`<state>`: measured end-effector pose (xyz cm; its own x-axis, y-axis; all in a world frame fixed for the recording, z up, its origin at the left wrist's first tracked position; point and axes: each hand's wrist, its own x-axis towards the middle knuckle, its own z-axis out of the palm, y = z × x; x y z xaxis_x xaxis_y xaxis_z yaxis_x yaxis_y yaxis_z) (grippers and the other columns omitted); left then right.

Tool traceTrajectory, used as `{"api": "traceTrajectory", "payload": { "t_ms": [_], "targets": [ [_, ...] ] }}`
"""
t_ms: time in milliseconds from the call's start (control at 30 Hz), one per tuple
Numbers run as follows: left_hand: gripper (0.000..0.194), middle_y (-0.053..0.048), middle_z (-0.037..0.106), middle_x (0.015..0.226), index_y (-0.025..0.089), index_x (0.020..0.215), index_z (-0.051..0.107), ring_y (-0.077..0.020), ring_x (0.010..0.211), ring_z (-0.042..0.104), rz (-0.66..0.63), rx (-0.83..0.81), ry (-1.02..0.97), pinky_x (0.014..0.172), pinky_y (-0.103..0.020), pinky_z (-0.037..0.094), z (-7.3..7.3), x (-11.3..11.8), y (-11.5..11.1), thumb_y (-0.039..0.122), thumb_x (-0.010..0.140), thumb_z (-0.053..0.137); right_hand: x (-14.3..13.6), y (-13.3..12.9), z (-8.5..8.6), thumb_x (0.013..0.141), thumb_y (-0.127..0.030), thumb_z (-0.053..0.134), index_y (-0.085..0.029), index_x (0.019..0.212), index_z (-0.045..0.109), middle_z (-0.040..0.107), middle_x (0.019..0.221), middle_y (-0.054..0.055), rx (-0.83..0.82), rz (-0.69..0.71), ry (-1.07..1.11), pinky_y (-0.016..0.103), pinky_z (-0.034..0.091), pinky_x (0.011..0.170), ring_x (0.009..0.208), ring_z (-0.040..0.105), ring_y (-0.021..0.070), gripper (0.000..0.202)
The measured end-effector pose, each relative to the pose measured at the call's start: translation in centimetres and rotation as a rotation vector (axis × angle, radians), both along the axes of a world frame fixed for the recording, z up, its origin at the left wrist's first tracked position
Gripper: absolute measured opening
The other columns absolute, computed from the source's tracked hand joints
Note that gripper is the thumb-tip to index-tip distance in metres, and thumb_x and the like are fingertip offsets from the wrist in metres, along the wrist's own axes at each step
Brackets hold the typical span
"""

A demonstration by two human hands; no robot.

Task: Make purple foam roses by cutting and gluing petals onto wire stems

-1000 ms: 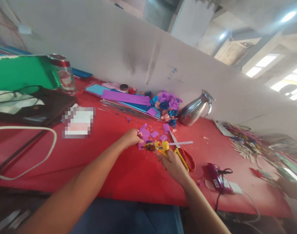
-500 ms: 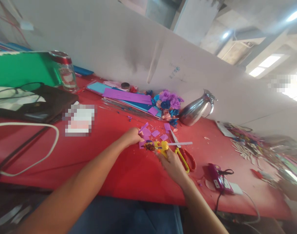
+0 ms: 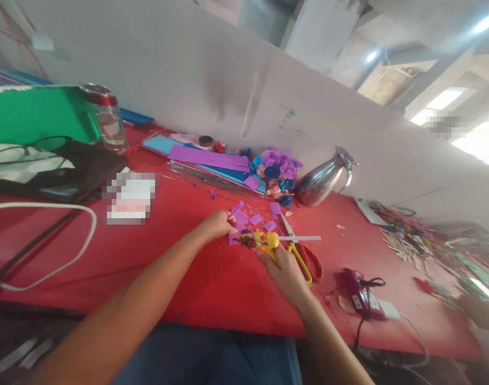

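Observation:
My right hand [image 3: 282, 266] is wrapped round the handle of a yellow glue gun [image 3: 270, 241]. Its dark, stained nozzle points left and a clear glue stick juts out at its right end. My left hand [image 3: 219, 224] pinches a narrow purple piece [image 3: 235, 210], close to the nozzle. Small purple squares [image 3: 256, 219] lie on the red table just beyond both hands. Scissors [image 3: 304, 262] with yellow and red handles rest open to the right of the glue gun, partly behind its glue stick.
Paper flowers [image 3: 280, 167] and purple sheets [image 3: 208, 158] lie along the wall. A metal jug [image 3: 323, 179] stands right of them. A magenta power strip [image 3: 359, 291] with cables is at the right. At the left are a glass jar [image 3: 110, 123] and a dark bag [image 3: 60, 174].
The glue gun has shifted very slightly to the right in my right hand, and its glue stick reaches a little further right. My left hand has barely moved.

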<state>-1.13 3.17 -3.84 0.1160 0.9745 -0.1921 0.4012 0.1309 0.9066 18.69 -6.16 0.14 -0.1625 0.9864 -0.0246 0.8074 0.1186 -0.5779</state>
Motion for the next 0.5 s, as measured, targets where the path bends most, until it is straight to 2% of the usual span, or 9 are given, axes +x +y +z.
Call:
{"api": "traceTrajectory", "payload": {
  "t_ms": [133, 300, 500],
  "targets": [
    [0.010, 0.000, 0.062, 0.057, 0.016, 0.059, 0.062, -0.0153, 0.059, 0.057, -0.001, 0.000, 0.011, 0.060, -0.025, 0.041, 0.16, 0.00, -0.08, 0.009, 0.052, 0.065, -0.12, 0.14, -0.01, 0.088, -0.043, 0.044, -0.018, 0.084, 0.055, 0.065, 0.068, 0.006, 0.035, 0.016, -0.084, 0.024, 0.030, 0.053, 0.061, 0.060, 0.0195, 0.028],
    [0.010, 0.001, 0.062, 0.056, 0.016, 0.060, 0.062, -0.0155, 0.057, 0.056, -0.002, 0.001, 0.023, 0.059, -0.026, 0.040, 0.04, 0.00, 0.02, 0.010, 0.053, 0.066, 0.15, -0.11, 0.39, 0.089, -0.044, 0.044, -0.018, 0.093, 0.056, 0.067, 0.070, 0.005, 0.053, 0.006, -0.068, 0.024, 0.032, 0.054, 0.066, 0.063, 0.0208, 0.029],
    [0.011, 0.001, 0.061, 0.056, 0.016, 0.058, 0.061, -0.0152, 0.059, 0.056, -0.007, 0.016, 0.041, 0.060, -0.025, 0.040, 0.12, 0.03, 0.14, 0.008, 0.053, 0.067, 0.11, -0.40, -0.27, 0.089, -0.043, 0.044, -0.016, 0.087, 0.056, 0.068, 0.074, 0.008, 0.036, 0.009, -0.131, 0.025, 0.031, 0.055, 0.067, 0.063, 0.0218, 0.029]
  ]
}}
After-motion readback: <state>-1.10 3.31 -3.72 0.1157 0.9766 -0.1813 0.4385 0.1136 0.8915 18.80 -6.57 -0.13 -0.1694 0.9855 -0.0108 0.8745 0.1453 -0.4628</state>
